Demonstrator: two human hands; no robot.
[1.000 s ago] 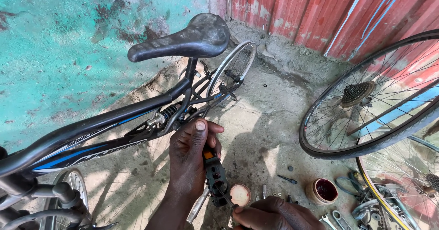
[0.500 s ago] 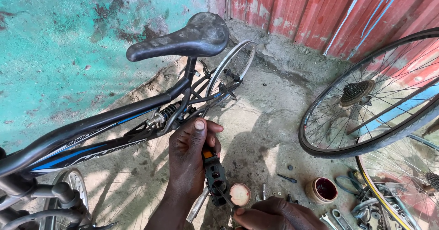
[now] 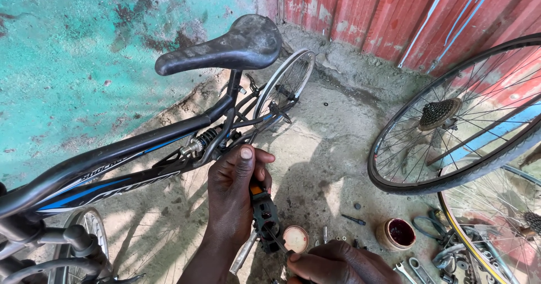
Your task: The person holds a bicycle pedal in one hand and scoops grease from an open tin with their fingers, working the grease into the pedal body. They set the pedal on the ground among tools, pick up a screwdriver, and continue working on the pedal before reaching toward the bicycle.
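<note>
My left hand (image 3: 234, 196) grips the black plastic bicycle pedal (image 3: 265, 216), rigid and greasy, best held by its body; my right hand (image 3: 332, 264) pinches its axle end.

one bicycle (image 3: 129, 165), two loose wheels (image 3: 451, 120), two small tubs (image 3: 396, 233), perhaps three spanners (image 3: 420, 264).

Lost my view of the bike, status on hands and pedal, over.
Left hand gripping the black pedal. Right hand low beside it, grip unclear. Small round tin and loose wheel close by on the ground.
</note>
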